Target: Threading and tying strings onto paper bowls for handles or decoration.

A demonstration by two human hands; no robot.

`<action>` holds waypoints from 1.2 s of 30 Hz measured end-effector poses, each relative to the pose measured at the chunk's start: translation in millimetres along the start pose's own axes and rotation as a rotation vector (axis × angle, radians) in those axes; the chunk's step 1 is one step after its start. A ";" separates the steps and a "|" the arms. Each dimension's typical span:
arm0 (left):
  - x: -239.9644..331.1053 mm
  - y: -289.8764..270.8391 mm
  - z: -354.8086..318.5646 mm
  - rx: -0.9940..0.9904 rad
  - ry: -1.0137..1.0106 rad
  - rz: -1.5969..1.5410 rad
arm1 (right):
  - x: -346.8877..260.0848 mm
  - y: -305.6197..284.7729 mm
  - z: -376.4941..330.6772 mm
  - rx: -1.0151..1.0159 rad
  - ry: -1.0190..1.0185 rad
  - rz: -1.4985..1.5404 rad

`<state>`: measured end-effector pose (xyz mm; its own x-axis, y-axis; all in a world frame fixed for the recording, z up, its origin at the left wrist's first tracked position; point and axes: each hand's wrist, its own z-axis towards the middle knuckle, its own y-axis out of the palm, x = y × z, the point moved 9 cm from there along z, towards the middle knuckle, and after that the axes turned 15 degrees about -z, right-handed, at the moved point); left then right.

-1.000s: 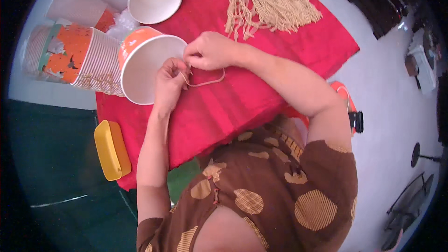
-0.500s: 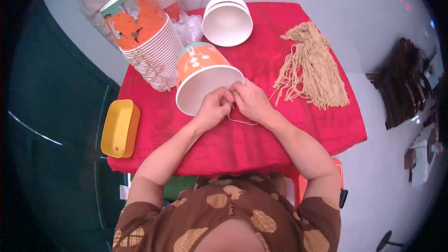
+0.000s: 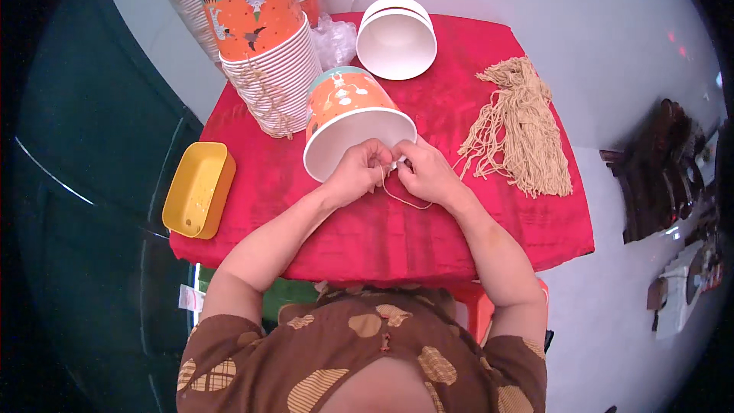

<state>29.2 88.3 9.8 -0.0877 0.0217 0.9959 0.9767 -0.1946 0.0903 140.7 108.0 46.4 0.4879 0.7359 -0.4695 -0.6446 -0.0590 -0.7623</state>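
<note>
An orange paper bucket (image 3: 344, 99) with a green base band and white figures lies on its side, its white opening toward me. My left hand (image 3: 358, 170) is closed at the near right part of its rim, thumb and fingers pinching a thin tan string (image 3: 405, 200). Right beside it my right hand (image 3: 427, 172) is closed too, fingertips pinched on the string at the rim. The loose end of the string hangs in a curve below both hands. Where exactly the string meets the bucket is hidden by my fingers.
A red cloth (image 3: 382, 248) covers the table. At the left stand a yellow tub (image 3: 200, 191) and a tall stack of nested buckets (image 3: 264, 53) with strings. Clear plastic (image 3: 334, 42) and two nested white-lined buckets (image 3: 396, 42) lie farther back. A tan string bundle (image 3: 527, 134) lies right.
My right fingertips have drawn slightly apart from the left ones, and something small and white shows between them. The whole scene has shifted a little in the view; the bucket still lies on its side.
</note>
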 end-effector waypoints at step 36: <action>35.3 14.3 -11.8 0.193 0.535 0.744 | 7.0 7.4 0.1 -0.021 0.080 0.059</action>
<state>37.7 74.7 46.3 0.5414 -0.5061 0.6713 0.8293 0.1903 -0.5254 139.3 112.8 37.5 0.4954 0.6747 -0.5471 -0.6614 -0.1153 -0.7411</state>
